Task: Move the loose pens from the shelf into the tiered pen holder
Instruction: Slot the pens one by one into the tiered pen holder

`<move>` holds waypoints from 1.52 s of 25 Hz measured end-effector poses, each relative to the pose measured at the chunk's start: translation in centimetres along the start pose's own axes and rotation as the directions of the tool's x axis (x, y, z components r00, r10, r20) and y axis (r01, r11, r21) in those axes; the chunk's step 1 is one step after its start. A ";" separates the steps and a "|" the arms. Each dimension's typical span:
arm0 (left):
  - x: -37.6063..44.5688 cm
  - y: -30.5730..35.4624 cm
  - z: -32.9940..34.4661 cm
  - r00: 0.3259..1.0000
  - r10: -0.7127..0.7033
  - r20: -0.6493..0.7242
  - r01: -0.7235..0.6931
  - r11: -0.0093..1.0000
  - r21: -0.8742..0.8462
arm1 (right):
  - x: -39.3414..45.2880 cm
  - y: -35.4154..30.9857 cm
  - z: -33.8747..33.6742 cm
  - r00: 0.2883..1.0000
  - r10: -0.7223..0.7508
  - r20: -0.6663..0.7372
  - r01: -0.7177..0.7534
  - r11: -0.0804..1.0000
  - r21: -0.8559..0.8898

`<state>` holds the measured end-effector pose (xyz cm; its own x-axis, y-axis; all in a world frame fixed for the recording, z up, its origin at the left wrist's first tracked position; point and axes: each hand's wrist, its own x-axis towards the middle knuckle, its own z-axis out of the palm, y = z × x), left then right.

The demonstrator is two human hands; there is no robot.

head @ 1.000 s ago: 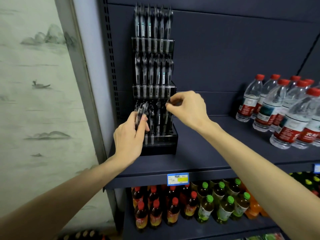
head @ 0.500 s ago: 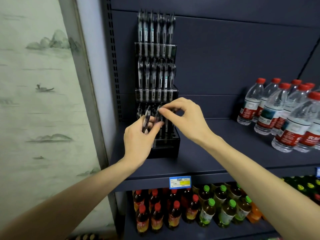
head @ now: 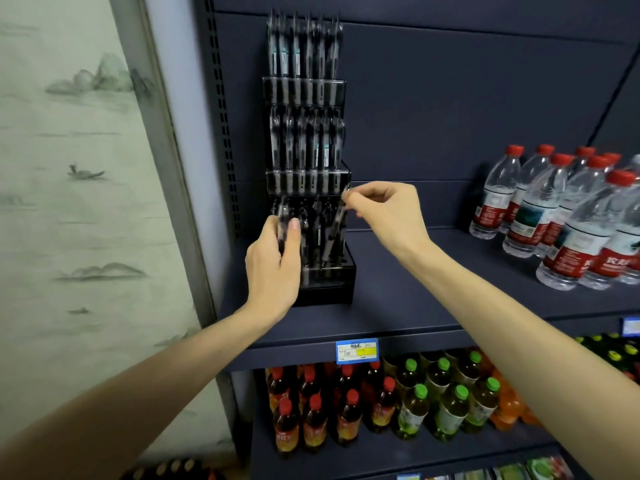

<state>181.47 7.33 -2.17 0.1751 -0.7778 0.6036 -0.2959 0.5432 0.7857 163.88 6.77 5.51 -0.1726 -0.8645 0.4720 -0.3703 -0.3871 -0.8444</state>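
Illumination: dim, even, indoor; source not visible, seems to come from above and in front. Dark shelf back panel point(head: 467, 109) swallows detail; black pen holder point(head: 308, 168) merges with it, individual pens hard to separate. Soft shadow under shelf edge point(head: 398, 336) onto the lower bottles point(head: 346, 410). Small highlights on water bottles point(head: 561, 209). Slight overall softness. Wide-angle distortion: the uprights lean and bow, forearms stretch toward the corners.
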 end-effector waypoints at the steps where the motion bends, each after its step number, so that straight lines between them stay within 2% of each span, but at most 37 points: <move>1: 0.1 0.0 -0.2 1.000 -0.006 -0.008 0.006 1.000 0.002 | 0.0 -0.2 0.3 1.000 -0.011 0.003 0.011 1.000 -0.024; 8: 0.3 -0.7 -1.2 0.999 -0.041 0.019 0.040 0.997 0.068 | 0.5 -1.0 1.4 0.998 -0.060 -0.028 0.057 0.994 -0.092; 12: -0.4 -1.0 -1.4 0.990 0.000 0.139 -0.016 0.993 0.117 | 0.4 -1.4 2.0 0.996 -0.084 -0.032 0.079 0.989 -0.126; 16: -0.3 -1.4 -1.6 0.987 0.025 0.161 -0.051 0.986 0.156 | 0.9 -1.3 2.0 0.998 -0.070 0.004 0.070 0.976 -0.208; 20: -0.2 -1.0 -1.7 0.988 0.017 0.151 -0.042 0.986 0.164 | 0.4 -0.8 2.2 0.989 -0.132 0.062 0.146 0.907 -0.394; 24: -0.1 -1.1 -1.7 0.993 -0.020 0.119 0.002 0.989 0.150 | 0.6 -0.7 2.6 0.969 -0.175 0.175 0.246 0.746 -0.619; 26: -0.1 -1.1 -1.7 0.993 -0.009 0.120 -0.009 0.989 0.145 | 0.7 -0.6 2.5 0.974 -0.208 0.091 0.219 0.757 -0.615; 28: -0.1 -1.1 -1.7 0.992 -0.005 0.122 -0.013 0.989 0.147 | 0.9 -0.3 2.3 0.951 -0.309 0.021 0.266 0.782 -0.564; 30: -0.2 -1.1 -1.7 0.992 -0.008 0.123 -0.011 0.988 0.155 | 1.2 0.5 2.2 0.910 -0.388 0.147 0.398 0.719 -0.570; 32: -0.1 -1.2 -1.6 0.993 -0.004 0.119 -0.016 0.986 0.165 | 1.2 1.5 2.5 0.873 -0.375 0.310 0.487 0.650 -0.584; 33: -0.1 -1.2 -1.6 0.993 0.001 0.120 -0.021 0.985 0.169 | 0.9 1.8 2.6 0.867 -0.362 0.343 0.499 0.641 -0.583; 38: -0.2 -1.4 -1.3 0.992 0.040 0.121 -0.063 0.979 0.195 | 0.6 1.8 2.6 0.870 -0.374 0.321 0.492 0.625 -0.606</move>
<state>183.04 7.10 -3.20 0.0482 -0.7883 0.6134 -0.4834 0.5190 0.7050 165.49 4.68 3.58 0.2810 -0.7105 0.6451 -0.8695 -0.4730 -0.1422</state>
